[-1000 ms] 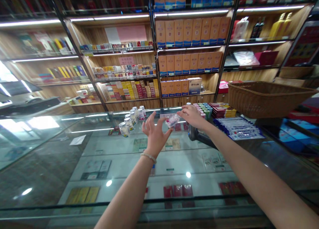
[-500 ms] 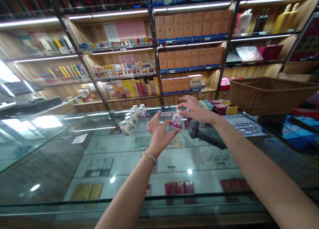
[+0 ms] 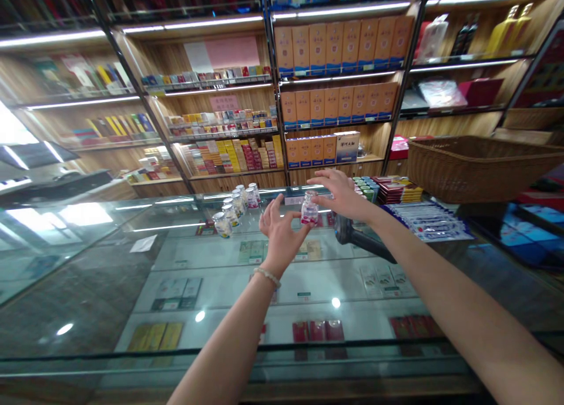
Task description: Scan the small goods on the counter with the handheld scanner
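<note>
A small clear bottle with a pink and white label (image 3: pixel 309 210) stands upright between my two hands, above the glass counter (image 3: pixel 282 281). My left hand (image 3: pixel 282 234) has its thumb and a finger against the bottle's lower left side, the other fingers raised. From the right, my right hand (image 3: pixel 341 194) reaches over, its fingers spread and its thumb near the bottle's upper part. Just beyond my left hand, several similar bottles (image 3: pixel 233 208) stand in a slanting line. A black handheld scanner (image 3: pixel 365 240) lies below my right forearm.
Blue and white packets (image 3: pixel 425 218) and red boxes (image 3: pixel 399 189) lie at the right, beside green-lidded containers (image 3: pixel 365 186). A wicker basket (image 3: pixel 480 170) stands at the far right. A paper slip (image 3: pixel 143 244) lies at the left. Stocked shelves (image 3: pixel 337 79) stand behind.
The bottle has gone from tilted to upright and shifted slightly left. My right hand's fingers have lifted off its top and spread.
</note>
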Tool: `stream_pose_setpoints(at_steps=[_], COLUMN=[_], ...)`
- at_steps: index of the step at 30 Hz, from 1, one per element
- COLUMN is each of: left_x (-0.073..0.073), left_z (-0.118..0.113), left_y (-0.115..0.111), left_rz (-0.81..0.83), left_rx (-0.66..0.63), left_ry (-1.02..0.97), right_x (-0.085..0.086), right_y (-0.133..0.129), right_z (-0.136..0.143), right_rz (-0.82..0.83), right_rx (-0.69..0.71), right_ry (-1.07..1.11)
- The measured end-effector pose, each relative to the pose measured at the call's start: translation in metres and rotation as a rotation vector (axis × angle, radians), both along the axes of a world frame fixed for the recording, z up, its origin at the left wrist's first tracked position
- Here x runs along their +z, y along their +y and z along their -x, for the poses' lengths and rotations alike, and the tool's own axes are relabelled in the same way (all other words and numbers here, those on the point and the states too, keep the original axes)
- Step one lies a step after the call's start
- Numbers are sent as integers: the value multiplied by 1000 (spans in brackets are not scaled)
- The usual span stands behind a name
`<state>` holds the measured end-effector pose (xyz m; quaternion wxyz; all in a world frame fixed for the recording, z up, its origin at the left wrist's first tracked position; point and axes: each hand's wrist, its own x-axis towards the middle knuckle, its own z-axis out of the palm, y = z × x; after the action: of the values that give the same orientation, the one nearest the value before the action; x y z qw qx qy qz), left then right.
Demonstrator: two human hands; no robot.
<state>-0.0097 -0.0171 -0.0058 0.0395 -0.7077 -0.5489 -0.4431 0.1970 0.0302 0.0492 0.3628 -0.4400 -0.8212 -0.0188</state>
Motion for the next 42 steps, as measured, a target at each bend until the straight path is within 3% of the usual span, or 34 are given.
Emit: stream_pose_setpoints(at_steps=[6, 18, 24, 28, 31, 37, 42], left_x=[-3, -2, 14, 25, 26, 11, -5], left_z=[5, 9, 21, 44, 71, 122, 145], left_y=[4, 3, 5, 4, 0, -10, -13], left_rz=[-10, 43, 54, 51, 31, 89, 95], left_rx=[28, 100, 125, 124, 131, 199, 218], left_ry=[-38, -22, 58, 147, 240, 307, 336], right_x=[-8, -28, -22, -18, -27, -51, -69], right_y=[-6, -11, -13, -14, -15, -18, -17], right_z=[24, 40, 56, 79, 103, 157, 186], right_rz=[71, 91, 102, 108, 131, 190, 208], right_rx=[-236, -184, -228, -221, -211, -144, -127], right_ry=[160, 166, 208, 209, 222, 183, 125])
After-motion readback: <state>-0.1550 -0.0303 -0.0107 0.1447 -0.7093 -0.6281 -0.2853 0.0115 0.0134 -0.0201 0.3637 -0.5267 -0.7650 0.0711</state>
